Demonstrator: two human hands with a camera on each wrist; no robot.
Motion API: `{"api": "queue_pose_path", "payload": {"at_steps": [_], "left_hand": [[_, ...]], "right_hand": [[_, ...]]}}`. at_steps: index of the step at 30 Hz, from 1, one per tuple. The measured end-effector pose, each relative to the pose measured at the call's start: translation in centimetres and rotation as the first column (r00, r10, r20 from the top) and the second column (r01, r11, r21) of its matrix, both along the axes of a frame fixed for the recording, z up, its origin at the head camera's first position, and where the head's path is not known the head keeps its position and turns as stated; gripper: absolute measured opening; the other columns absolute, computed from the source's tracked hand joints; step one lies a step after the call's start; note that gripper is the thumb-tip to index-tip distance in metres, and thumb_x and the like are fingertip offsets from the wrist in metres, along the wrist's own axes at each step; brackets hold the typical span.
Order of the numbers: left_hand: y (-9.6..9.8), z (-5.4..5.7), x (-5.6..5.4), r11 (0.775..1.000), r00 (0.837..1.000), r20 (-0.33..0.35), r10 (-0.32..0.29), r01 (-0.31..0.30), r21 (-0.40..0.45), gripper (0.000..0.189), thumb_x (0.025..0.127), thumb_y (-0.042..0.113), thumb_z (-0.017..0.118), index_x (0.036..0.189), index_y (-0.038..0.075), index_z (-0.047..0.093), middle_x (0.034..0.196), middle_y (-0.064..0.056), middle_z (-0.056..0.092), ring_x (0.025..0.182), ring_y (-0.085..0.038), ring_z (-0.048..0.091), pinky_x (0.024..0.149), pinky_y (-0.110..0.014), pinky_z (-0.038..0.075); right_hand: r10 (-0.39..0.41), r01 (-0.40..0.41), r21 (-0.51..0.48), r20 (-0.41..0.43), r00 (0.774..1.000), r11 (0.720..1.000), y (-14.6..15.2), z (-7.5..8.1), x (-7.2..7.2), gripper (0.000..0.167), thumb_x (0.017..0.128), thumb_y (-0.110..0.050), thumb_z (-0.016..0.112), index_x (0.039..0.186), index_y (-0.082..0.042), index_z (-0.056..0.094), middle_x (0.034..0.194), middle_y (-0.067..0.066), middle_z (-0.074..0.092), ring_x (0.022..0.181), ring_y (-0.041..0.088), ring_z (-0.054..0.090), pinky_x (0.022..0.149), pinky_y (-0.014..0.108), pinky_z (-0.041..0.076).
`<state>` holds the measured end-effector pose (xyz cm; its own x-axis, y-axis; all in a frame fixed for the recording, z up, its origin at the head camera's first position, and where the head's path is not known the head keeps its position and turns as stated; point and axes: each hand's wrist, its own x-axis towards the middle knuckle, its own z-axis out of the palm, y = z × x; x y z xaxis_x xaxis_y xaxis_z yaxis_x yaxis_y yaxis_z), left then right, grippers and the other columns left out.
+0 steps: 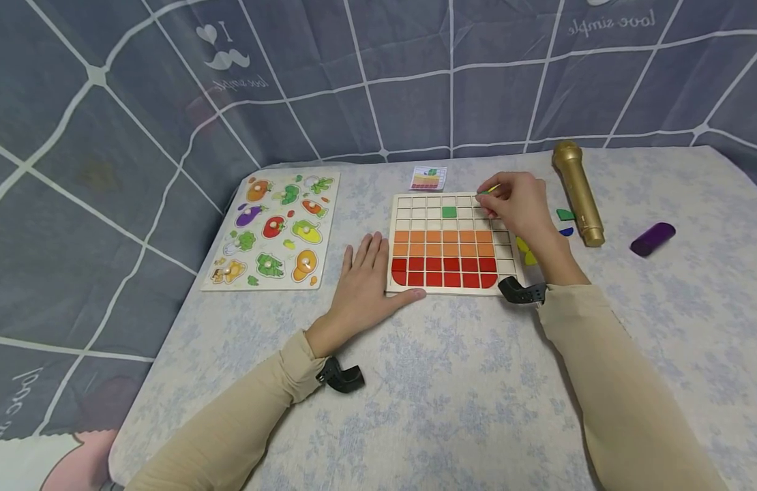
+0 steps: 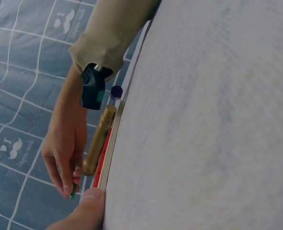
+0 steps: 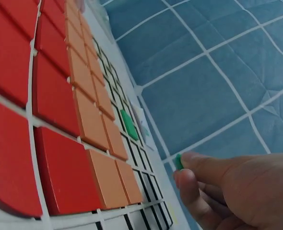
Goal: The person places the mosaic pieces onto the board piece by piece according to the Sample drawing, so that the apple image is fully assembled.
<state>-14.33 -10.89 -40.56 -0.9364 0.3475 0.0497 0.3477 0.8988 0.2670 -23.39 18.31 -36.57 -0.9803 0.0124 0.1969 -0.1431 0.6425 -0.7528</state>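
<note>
A white grid board (image 1: 418,224) lies on the table, with rows of red tiles (image 1: 434,279) and orange tiles (image 1: 442,243) filling its lower part. One green tile (image 1: 449,212) sits alone in the upper rows. My right hand (image 1: 521,204) is over the board's top right area, pinching a small green tile (image 3: 179,162) between thumb and fingertips. Flat at the left side of the board, my left hand (image 1: 363,290) has its fingers spread along that edge and its thumb (image 2: 91,199) at the near left corner.
Behind the board lies a small picture card (image 1: 427,179). To the left is a vegetable puzzle board (image 1: 320,273). Right of my right hand are yellow pieces (image 1: 529,258), a green piece (image 1: 565,215), a blue piece (image 1: 566,232), a gold microphone (image 1: 580,191) and a purple cylinder (image 1: 652,239).
</note>
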Motion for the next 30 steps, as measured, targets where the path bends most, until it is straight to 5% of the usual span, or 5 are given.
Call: {"api": "queue_pose_path", "payload": {"at_steps": [8,14,30], "left_hand": [[0.1,0.1,0.0,1.0,1.0,0.008,0.004,-0.004,0.003,0.119,0.09,0.08,0.059,0.167,0.0,0.018,0.176,-0.017,0.015,0.165,-0.031,0.008,0.132,-0.058,0.004],[0.1,0.0,-0.1,1.0,1.0,0.006,0.007,-0.007,0.003,0.12,0.089,0.081,0.058,0.167,-0.001,0.019,0.176,-0.018,0.015,0.165,-0.031,0.008,0.132,-0.058,0.004],[0.0,-0.1,-0.1,1.0,1.0,0.012,0.007,-0.008,0.002,0.12,0.09,0.081,0.058,0.167,-0.001,0.017,0.176,-0.018,0.014,0.165,-0.031,0.007,0.132,-0.058,0.003]], "right_hand": [[0.052,-0.054,0.044,0.05,0.997,0.998,-0.3,-0.3,-0.1,0.024,0.107,-0.012,0.062,0.126,-0.006,0.075,0.098,0.021,0.073,0.082,0.031,0.065,0.069,0.03,0.044],[0.07,-0.071,0.045,0.034,0.997,0.996,-0.8,-0.9,-0.3,0.016,0.105,-0.008,0.064,0.118,0.0,0.069,0.107,0.021,0.071,0.098,0.033,0.067,0.081,0.037,0.048],[0.092,-0.09,0.076,-0.016,0.996,0.993,-1.9,-2.0,-0.3,0.018,0.101,-0.004,0.068,0.114,0.004,0.077,0.108,0.025,0.074,0.104,0.038,0.066,0.099,0.053,0.049]]}}
